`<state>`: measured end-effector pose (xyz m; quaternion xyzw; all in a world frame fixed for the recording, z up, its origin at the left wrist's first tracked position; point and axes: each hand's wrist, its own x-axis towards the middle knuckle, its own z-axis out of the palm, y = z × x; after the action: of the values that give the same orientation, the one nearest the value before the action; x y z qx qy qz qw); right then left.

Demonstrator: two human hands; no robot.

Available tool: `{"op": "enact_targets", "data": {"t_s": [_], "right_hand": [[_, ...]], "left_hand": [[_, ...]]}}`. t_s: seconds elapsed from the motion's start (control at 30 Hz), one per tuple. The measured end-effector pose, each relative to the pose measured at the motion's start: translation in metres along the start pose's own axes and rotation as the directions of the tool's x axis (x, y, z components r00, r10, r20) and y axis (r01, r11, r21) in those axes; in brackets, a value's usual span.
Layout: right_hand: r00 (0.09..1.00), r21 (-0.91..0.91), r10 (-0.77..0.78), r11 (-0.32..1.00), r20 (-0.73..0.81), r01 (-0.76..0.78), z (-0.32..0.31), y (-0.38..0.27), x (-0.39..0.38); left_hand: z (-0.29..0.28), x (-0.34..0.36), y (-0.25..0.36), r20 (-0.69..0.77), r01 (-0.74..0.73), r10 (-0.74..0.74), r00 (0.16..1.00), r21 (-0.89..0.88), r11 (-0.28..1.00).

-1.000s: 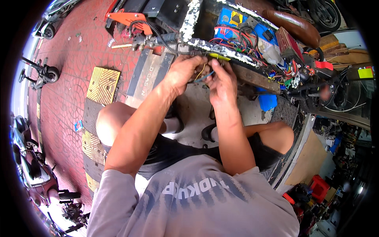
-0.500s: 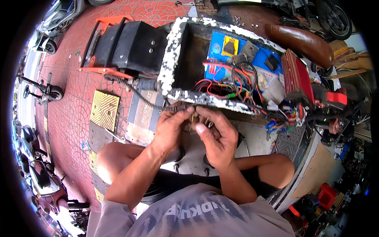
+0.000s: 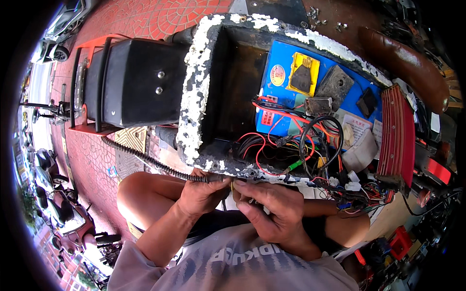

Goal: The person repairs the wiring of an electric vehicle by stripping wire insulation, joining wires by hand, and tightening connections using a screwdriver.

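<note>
At the near edge of an open box frame (image 3: 194, 111) with flaking white and black paint, my hands work close together. A black corrugated cable sleeve (image 3: 155, 167) runs from the left, and my left hand (image 3: 199, 195) pinches its end. My right hand (image 3: 275, 206) meets it with curled fingers, gripping a thin yellow wire (image 3: 235, 190) that is partly hidden by the fingertips. Within the frame lies a blue battery pack (image 3: 277, 53), with a tangle of red, black and orange wires (image 3: 296, 131) over its near side. A green connector (image 3: 294, 165) sits among them.
To the left extends a black seat-like cover (image 3: 141, 82) with an orange-red rack (image 3: 77, 127). A red finned metal box (image 3: 395, 136) stands at the right, above bundled wires and connectors (image 3: 361, 194). A brown curved fender (image 3: 407, 63) lies beyond. Parked scooters (image 3: 58, 203) line the far left.
The view has shifted, so the frame and battery appear larger and lower. My hands now sit right against the frame's near edge, still joined at the sleeve end and wire.
</note>
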<state>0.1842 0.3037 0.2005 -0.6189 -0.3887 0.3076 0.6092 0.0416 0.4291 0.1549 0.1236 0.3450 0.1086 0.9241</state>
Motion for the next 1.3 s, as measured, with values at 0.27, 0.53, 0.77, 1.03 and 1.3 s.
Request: {"op": "enact_targets", "data": {"t_s": [0.27,0.53,0.77,1.03,1.3], "right_hand": [[0.988,-0.177,-0.027,0.983,0.153,0.054,0.003,-0.023,0.013],[0.947,-0.639,0.074,0.755,0.311,0.15,0.032,-0.051,0.024],[0.946,-0.743,0.134,0.655,0.294,0.138,0.055,-0.059,0.02],[0.927,-0.777,0.181,0.61,0.329,0.157,0.04,-0.075,0.021],[0.883,-0.716,0.109,0.634,0.457,0.292,0.025,-0.066,0.041]], "left_hand": [[-0.025,0.01,-0.004,0.186,0.045,-0.015,0.982,-0.155,0.987],[-0.017,0.019,-0.001,0.109,0.007,-0.014,0.994,0.071,0.997],[-0.032,0.018,-0.004,0.159,-0.056,0.037,0.987,0.111,0.992],[-0.017,0.021,0.009,0.375,-0.019,-0.01,0.927,0.074,0.997],[-0.015,0.012,-0.007,0.141,-0.114,0.11,0.984,0.018,0.993]]}}
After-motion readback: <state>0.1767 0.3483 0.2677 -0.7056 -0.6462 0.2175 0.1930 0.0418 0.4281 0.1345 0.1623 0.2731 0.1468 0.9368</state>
